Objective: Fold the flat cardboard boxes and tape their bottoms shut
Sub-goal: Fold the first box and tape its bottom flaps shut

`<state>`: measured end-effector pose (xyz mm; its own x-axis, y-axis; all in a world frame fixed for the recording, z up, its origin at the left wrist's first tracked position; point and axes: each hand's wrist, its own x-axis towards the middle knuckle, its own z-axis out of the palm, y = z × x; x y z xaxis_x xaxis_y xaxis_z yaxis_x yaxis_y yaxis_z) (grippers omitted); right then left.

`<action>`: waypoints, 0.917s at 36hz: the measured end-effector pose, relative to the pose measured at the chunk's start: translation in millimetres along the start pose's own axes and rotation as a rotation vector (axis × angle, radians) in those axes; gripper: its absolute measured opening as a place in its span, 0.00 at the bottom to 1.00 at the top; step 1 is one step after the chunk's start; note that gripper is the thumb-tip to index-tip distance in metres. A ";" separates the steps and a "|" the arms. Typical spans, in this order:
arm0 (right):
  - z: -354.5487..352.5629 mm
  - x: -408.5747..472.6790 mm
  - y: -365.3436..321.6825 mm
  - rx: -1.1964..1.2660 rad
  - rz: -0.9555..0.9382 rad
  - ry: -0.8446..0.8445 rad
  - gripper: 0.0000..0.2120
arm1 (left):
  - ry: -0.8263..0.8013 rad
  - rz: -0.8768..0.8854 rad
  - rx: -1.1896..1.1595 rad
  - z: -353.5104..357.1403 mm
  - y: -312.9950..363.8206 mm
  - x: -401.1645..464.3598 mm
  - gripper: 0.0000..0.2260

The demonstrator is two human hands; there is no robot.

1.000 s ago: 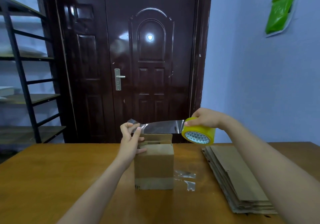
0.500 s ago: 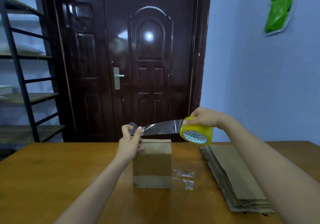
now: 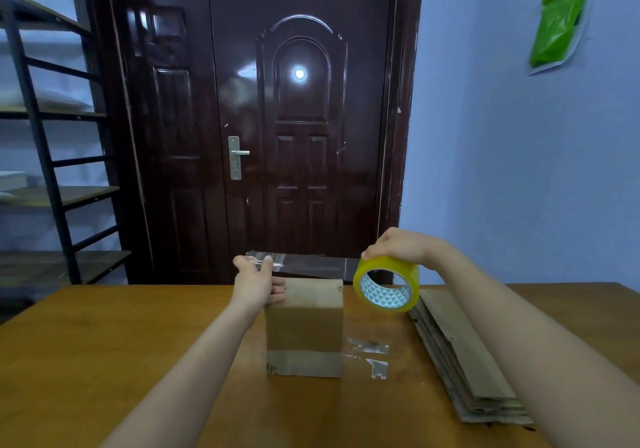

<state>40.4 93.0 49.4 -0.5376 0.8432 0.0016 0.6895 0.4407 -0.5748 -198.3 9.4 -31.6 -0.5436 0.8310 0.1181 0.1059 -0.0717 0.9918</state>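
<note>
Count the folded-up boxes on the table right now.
1. The folded box stands mid-table under the stretched tape strip, the left hand at its top corner. The flat stack to its right is unfolded; nothing visible could hide another.

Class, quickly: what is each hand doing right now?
Left hand: pinches the free end of the clear tape strip above the box.
Right hand: grips the yellow tape roll.
</note>
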 end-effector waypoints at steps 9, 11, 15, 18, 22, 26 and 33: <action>20.1 17.9 4.7 -0.063 0.030 -0.017 0.21 | 0.080 -0.056 -0.064 3.6 -7.3 6.5 0.07; 22.6 20.8 7.1 -0.066 0.035 -0.022 0.20 | 0.079 -0.059 -0.070 4.1 -9.5 8.7 0.08; 25.3 24.8 10.3 -0.064 0.048 -0.016 0.19 | 0.080 -0.068 -0.076 3.5 -11.2 9.7 0.09; 27.2 27.8 11.7 -0.080 0.065 -0.021 0.19 | 0.090 -0.060 -0.084 2.7 -11.1 8.5 0.08; 31.0 31.6 9.0 -0.141 0.100 -0.047 0.19 | 0.098 -0.058 -0.075 4.5 -13.3 6.8 0.10; 33.9 35.3 8.6 -0.168 0.116 -0.074 0.18 | 0.112 -0.059 -0.070 4.4 -15.2 8.2 0.09; 39.7 36.8 8.6 -0.233 0.134 -0.081 0.16 | 0.125 -0.100 -0.105 6.1 -16.3 8.6 0.09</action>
<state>7.2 115.6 12.0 -0.4646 0.8755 -0.1327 0.8452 0.3937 -0.3614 -199.6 21.1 -47.0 -0.6473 0.7621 0.0176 -0.0374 -0.0548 0.9978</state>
